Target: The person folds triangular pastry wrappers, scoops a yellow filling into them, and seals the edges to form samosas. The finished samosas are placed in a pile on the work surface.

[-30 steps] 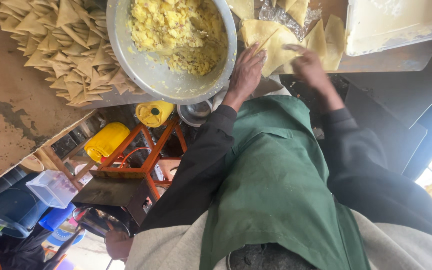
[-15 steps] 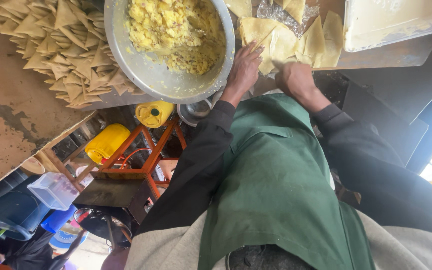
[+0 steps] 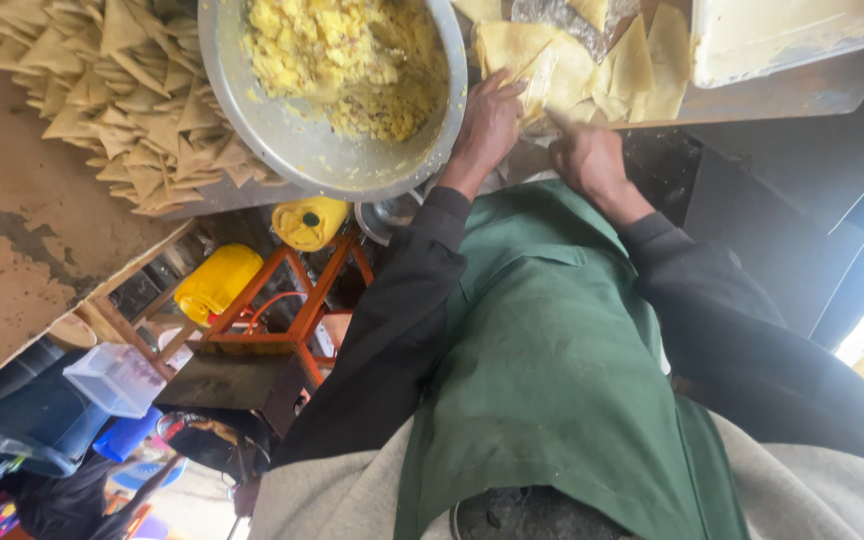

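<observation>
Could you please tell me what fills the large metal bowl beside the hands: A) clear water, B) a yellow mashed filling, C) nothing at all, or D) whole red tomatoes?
B: the metal bowl holds a lumpy yellow mashed filling, right beside the left hand.

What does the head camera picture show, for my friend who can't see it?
A person in a green apron holds a thin pastry sheet with both hands, the left hand and right hand, at a table edge. Beside the hands sits a big metal bowl of yellow mashed filling, and a pile of folded pastry triangles lies next to it.
</observation>
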